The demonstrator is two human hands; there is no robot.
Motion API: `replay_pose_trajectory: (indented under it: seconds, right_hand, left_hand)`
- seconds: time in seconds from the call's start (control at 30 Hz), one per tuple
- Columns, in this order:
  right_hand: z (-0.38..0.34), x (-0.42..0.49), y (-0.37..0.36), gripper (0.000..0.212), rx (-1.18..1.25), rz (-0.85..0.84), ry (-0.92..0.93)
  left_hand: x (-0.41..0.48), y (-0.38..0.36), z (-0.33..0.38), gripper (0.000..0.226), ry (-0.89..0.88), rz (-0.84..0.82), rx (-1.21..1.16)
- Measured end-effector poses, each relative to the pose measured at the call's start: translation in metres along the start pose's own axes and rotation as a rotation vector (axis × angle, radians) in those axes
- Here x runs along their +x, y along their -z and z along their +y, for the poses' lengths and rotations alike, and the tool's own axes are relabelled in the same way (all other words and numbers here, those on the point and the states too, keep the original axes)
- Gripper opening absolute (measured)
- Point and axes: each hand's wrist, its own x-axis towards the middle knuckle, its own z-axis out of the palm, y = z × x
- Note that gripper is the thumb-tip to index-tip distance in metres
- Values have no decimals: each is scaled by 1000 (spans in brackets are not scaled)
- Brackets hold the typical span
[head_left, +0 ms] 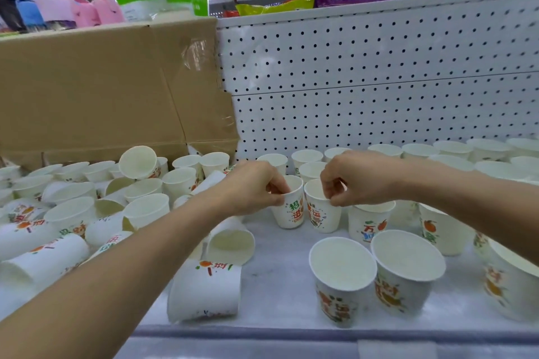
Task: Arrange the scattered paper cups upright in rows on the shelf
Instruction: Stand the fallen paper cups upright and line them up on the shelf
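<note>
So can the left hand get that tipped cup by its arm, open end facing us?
Probably yes: the tipped cup lies right beside that forearm, nothing on top. But the left hand pinches an upright cup, so it must let go first.

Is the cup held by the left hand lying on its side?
No: the left hand pinches the rim of an upright cup.

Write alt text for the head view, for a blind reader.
The left hand pinches the rim of one paper cup and the right hand that of the neighbour cup, both upright on a white shelf. A jumbled pile of cups lies at left before a cardboard box; rows of cups stand at right.
</note>
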Motion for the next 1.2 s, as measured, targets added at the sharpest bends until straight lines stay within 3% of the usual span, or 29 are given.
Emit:
replay_pose_trajectory:
  seconds: [0.17,0.4,0.63,0.8,0.93,1.1,1.2]
  right_hand:
    - [-11,-14,8,22,76,67,-30]
    - [-79,-29,14,21,326,184,131]
    - [-130,-2,3,26,193,61,230]
    - [-136,38,-3,33,-73,36,194]
    - [-145,56,-14,12,-265,120,227]
    - [-123,49,7,11,-57,240,49]
    - [-93,29,21,9,75,215,-94]
  left_hand:
    - [-22,15,0,31,-3,99,-179]
    - [-121,24,-13,25,162,299,-346]
    - [-187,11,-10,41,484,249,-141]
    - [-191,-1,-8,24,438,243,-333]
    - [-192,0,-3,17,392,338,-339]
    - [-193,1,3,9,275,439,-222]
    - [-185,-5,11,5,185,486,-169]
